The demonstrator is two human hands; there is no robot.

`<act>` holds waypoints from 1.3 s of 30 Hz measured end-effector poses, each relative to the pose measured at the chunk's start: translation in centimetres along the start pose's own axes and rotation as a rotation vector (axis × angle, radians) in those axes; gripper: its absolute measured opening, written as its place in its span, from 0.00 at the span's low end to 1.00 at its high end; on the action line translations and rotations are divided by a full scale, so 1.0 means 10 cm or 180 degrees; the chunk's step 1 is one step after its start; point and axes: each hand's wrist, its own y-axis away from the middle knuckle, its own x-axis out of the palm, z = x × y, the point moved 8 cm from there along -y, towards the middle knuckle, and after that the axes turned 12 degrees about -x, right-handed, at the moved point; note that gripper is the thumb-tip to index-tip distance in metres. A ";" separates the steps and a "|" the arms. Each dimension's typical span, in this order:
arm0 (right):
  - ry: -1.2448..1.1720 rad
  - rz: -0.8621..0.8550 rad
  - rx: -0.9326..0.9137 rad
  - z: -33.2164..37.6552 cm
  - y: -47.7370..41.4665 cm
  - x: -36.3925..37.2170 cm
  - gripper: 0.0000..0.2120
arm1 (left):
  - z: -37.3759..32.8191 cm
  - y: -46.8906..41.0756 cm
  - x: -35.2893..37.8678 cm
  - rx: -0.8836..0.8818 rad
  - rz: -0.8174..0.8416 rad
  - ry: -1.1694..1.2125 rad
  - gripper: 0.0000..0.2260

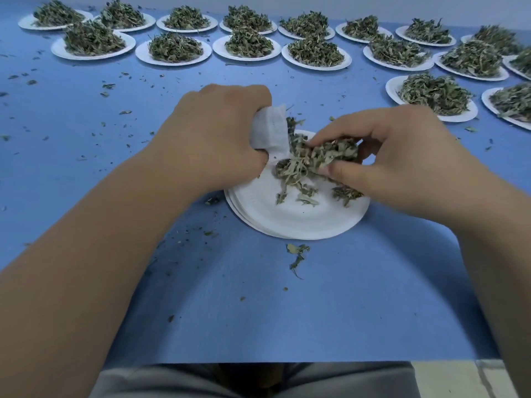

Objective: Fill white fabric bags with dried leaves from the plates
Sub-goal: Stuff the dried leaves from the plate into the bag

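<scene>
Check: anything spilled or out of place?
Yes: leaf crumbs lie scattered over the table, with a clump between the near plate and the person. Left hand grips bag; right hand pinches leaves.

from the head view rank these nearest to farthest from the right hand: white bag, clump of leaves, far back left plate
1. clump of dried leaves: pinched in the right hand itself, at centre.
2. white fabric bag: just left of the clump, gripped by the left hand.
3. back-left plate: heaped with leaves, at the table's far left corner.
</scene>
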 end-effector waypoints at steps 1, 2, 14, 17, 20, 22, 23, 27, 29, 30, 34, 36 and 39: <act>-0.0115 -0.0154 0.0017 0.00 -0.01 -0.04 0.13 | 0.00 0.00 0.02 -0.0003 0.0049 -0.0004 0.11; -0.0216 -0.0278 0.0020 0.01 -0.02 -0.08 0.12 | 0.00 0.00 0.03 -0.0009 0.0088 -0.0001 0.12; -0.0568 -0.0041 -0.0118 0.15 -0.22 0.04 0.13 | -0.03 0.00 0.12 0.0211 0.0129 0.0318 0.13; -0.0789 -0.0055 -0.0007 0.13 -0.28 0.05 0.11 | -0.01 -0.01 0.10 0.0183 0.0089 0.0482 0.14; -0.1200 -0.0180 0.0201 0.05 -0.33 0.08 0.11 | -0.04 0.00 0.09 0.0212 0.0080 0.0533 0.13; -0.1677 -0.0381 0.0344 0.00 -0.35 0.14 0.10 | -0.05 0.00 0.07 0.0250 0.0080 0.0494 0.10; -0.1956 -0.0465 0.0451 -0.03 -0.34 0.20 0.10 | -0.05 0.00 0.06 0.0269 0.0072 0.0458 0.09; -0.2335 -0.0626 0.0789 -0.11 -0.29 0.35 0.11 | -0.07 0.04 0.01 0.0334 0.0062 0.0394 0.11; -0.2076 -0.0492 0.0874 -0.14 -0.30 0.34 0.16 | -0.12 0.06 0.00 0.0413 0.0032 0.0386 0.13; -0.2094 -0.0342 0.0896 -0.15 -0.31 0.35 0.19 | -0.15 0.07 -0.01 0.0473 0.0002 0.0405 0.14; -0.2848 0.0059 0.0752 -0.07 -0.33 0.43 0.25 | -0.34 0.13 -0.08 0.0951 -0.0278 0.0295 0.15; -0.2902 -0.0103 0.0674 -0.09 -0.33 0.37 0.25 | -0.38 0.15 -0.14 0.1039 -0.0504 0.0275 0.17; -0.2837 -0.0272 0.0679 -0.14 -0.31 0.32 0.18 | -0.32 0.14 -0.17 0.0958 -0.0482 0.0409 0.21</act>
